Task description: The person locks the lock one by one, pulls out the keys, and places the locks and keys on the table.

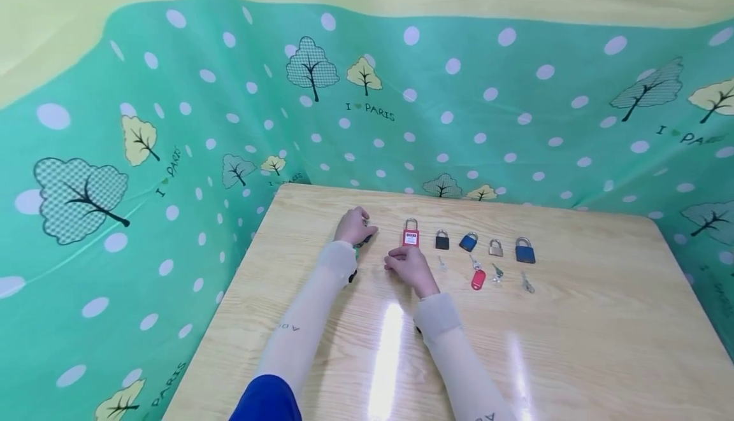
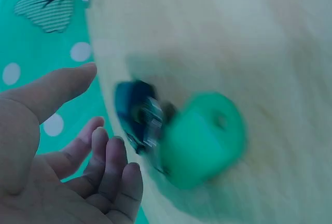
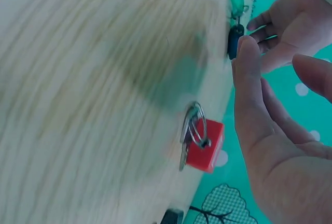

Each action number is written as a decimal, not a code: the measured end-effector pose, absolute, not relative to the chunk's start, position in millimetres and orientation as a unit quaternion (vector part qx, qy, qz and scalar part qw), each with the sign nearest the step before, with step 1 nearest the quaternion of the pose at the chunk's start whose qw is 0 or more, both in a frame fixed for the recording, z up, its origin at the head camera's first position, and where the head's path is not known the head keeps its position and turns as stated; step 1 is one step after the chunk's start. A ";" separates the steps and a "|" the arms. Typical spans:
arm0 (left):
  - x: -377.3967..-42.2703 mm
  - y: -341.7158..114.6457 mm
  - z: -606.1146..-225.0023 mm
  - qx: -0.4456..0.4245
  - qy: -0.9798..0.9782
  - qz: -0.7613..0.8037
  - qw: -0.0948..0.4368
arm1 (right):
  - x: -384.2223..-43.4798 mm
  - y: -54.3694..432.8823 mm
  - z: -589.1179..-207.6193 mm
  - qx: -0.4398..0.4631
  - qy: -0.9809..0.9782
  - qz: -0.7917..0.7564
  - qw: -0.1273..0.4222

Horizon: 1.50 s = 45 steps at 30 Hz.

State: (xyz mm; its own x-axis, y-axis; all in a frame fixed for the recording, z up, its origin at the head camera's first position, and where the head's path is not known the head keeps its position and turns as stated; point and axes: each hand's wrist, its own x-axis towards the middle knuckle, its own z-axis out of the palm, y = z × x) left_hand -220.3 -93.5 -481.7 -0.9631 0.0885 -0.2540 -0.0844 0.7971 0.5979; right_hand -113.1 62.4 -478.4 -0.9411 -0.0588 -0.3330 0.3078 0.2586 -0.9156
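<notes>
My left hand [image 1: 352,226] is at the left of the table, its thumb apart from loosely bent fingers. Beside those fingers in the left wrist view lie a green tag [image 2: 205,141], a dark blue body [image 2: 134,112] and some blurred silvery metal. My right hand [image 1: 411,267] hovers just in front of a red padlock [image 1: 410,237], nothing between its thumb and fingers. In the right wrist view, metal rings with a key [image 3: 195,125] show at the near end of that padlock. The left hand [image 3: 295,24] appears there too, close to the dark body.
Right of the red padlock stand a black padlock [image 1: 442,241], a blue padlock [image 1: 468,241], a small brass-coloured padlock [image 1: 496,248] and a larger blue padlock [image 1: 524,252]. Keys [image 1: 527,283] lie in front, one set with a red tag [image 1: 478,279]. Green cloth [image 1: 459,90] hangs behind.
</notes>
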 end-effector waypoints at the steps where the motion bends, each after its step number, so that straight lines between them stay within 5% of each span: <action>1: -219.0 -94.4 -483.4 0.002 0.939 0.314 0.138 | -113.8 61.1 -479.8 0.078 0.783 -0.598 0.154; 15: -214.2 -102.4 -490.0 -0.015 0.928 0.356 0.112 | -130.2 40.8 -490.6 0.078 0.770 -0.612 0.162; 45: -203.9 -87.5 -449.0 0.028 0.778 0.610 0.150 | -139.6 34.4 -465.9 0.076 0.754 -0.652 0.022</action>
State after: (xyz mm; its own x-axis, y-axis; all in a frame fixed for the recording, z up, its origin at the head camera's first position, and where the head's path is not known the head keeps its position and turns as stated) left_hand -203.9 -87.5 -449.0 -0.9537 0.2257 -0.1990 -0.1393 0.2549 0.9569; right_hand -139.6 34.4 -465.9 -0.9874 0.0866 -0.1328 0.1439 0.1385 -0.9798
